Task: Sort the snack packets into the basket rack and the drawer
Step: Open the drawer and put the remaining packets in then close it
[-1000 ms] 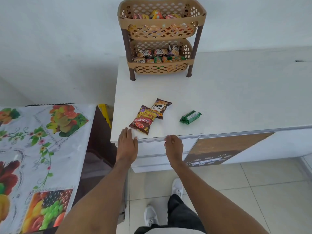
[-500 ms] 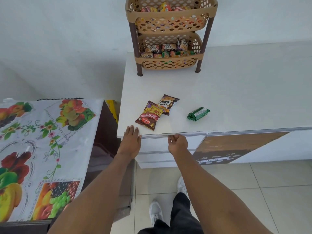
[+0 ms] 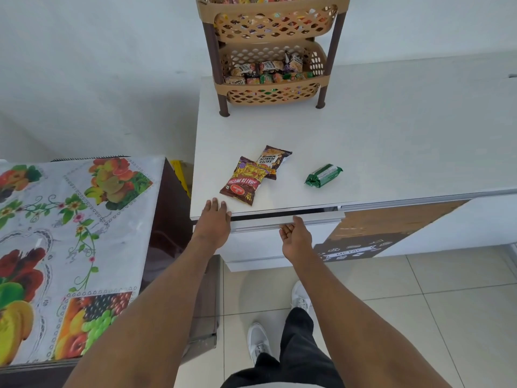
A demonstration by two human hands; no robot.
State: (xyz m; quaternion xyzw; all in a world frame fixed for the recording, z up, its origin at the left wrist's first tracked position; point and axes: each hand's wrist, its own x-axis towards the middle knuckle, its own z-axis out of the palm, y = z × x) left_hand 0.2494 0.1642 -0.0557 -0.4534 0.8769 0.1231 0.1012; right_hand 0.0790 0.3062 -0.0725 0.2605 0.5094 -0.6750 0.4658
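Left hand (image 3: 214,221) lies flat, fingers straight, on the counter (image 3: 391,141) just above the drawer (image 3: 260,247), whose inside is hidden. Right hand (image 3: 296,239) curls at the drawer's rail; whether it grips is unclear. Snack packets (image 3: 246,180) lie beyond the drawer; the basket rack (image 3: 268,92) is cropped at the top.

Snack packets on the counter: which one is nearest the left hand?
The brown-and-yellow Khatta Meetha packet, just beyond the left hand at the counter edge. The salted peanuts packet lies farther back, and the green packet sits apart to the right.

1. Basket rack (image 3: 272,28): we record tan latticed plastic with smooth brown posts.
2. Countertop (image 3: 391,130): we list it matt, smooth and white.
3. Green packet (image 3: 323,175): glossy, crinkled wrap.
4. Tablecloth (image 3: 56,219): we note printed, faintly sheeny sheet.
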